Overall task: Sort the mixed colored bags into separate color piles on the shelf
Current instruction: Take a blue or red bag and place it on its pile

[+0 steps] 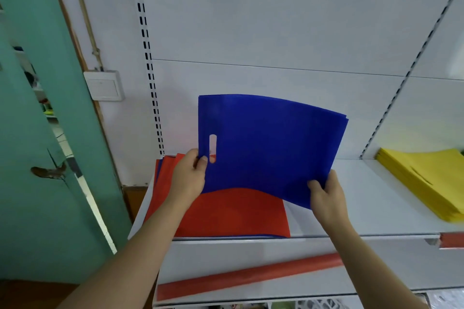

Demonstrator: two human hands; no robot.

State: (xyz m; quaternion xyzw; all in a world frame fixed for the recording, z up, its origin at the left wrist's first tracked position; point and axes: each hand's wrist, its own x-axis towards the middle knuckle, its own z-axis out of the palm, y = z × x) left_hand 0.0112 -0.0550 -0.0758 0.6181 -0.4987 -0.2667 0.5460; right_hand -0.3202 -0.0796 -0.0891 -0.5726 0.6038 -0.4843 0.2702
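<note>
A bundle of blue bags with a die-cut handle slot is lifted upright over the white shelf. My left hand pinches its left edge near the slot, and my right hand grips its lower right corner. Beneath it a mixed stack with a red bag on top lies flat at the shelf's left end; thin blue edges show under the red. A pile of yellow bags sits at the shelf's right end.
A red roll lies on the lower shelf. A slotted upright bounds the bay on the left, another upright on the right. A green door with a handle stands ajar at left. A red price strip marks the shelf edge.
</note>
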